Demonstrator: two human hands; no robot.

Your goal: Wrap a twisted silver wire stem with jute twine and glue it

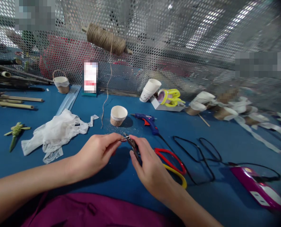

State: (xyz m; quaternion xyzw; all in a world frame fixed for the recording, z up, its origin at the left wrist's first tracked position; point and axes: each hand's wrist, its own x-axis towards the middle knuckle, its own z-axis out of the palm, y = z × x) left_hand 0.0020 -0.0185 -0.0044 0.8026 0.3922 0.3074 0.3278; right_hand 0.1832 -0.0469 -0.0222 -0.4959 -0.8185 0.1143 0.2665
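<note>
My left hand [96, 154] and my right hand [150, 168] meet above the blue table [88, 126], near its front edge. The right hand grips a small dark metal tool [134, 146], which looks like clippers or small pliers. The left hand's fingers pinch together at the tool's tip [125, 138] on something too small to make out. Just beyond my hands stands a paper cup wrapped with twine [118, 115]. Red-handled scissors [171, 159] and a yellow-handled pair [178, 176] lie right of my right hand.
A blue glue gun [148, 121] with a black cord [202, 157] lies to the right, beside a purple device [259, 189]. White lace cloth [56, 132] lies left. A jute spool [106, 39] hangs on the mesh wall. Stacked white cups [150, 90], wrapped cups [202, 105], bamboo sticks [14, 101].
</note>
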